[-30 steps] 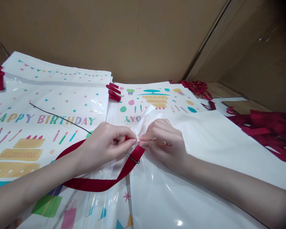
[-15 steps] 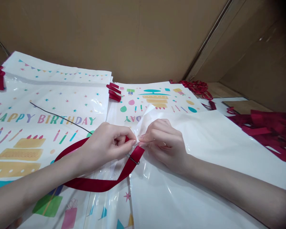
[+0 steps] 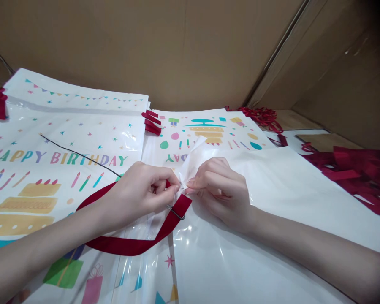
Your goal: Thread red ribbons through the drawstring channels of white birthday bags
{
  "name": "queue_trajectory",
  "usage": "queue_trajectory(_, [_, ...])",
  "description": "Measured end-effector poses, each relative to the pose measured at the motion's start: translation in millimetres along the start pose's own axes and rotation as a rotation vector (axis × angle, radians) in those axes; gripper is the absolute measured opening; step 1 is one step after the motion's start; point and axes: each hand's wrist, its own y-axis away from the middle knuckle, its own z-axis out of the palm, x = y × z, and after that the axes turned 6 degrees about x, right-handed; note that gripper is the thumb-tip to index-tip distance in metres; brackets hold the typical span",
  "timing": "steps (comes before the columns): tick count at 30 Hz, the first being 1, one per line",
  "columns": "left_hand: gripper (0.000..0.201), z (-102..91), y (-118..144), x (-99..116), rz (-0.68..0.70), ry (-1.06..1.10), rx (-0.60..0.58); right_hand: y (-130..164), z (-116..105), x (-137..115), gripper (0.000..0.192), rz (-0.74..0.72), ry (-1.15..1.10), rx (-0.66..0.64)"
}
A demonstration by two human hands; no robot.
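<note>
almost nothing has shifted since the earlier frames; both hands stay pinched together at one spot. left hand (image 3: 139,190) nips the dark red ribbon (image 3: 129,245) end, right hand (image 3: 220,190) pinches the glossy white bag (image 3: 272,198) corner at mid-worktop. threading looks unfinished: the satiny ribbon loop lies loose beside a metal clip (image 3: 176,212).

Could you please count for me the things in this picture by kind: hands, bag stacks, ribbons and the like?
Bare hands: 2, left hand and right hand
Stacks of glossy printed birthday bags: 2, left stack, middle stack
Plain white plastic bag, pinched by both hands: 1
Dark red ribbon handle with metal hook: 1
Pile of loose dark red ribbons: 1
Thin black wire: 1
Total: 8
</note>
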Motion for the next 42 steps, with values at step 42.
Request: queue_trajectory(42, [0.028,-16.7,-7.6,-2.4,0.173,-0.313,-0.101,1.6,1.1,3.6,0.022,0.048,-0.016,-0.05])
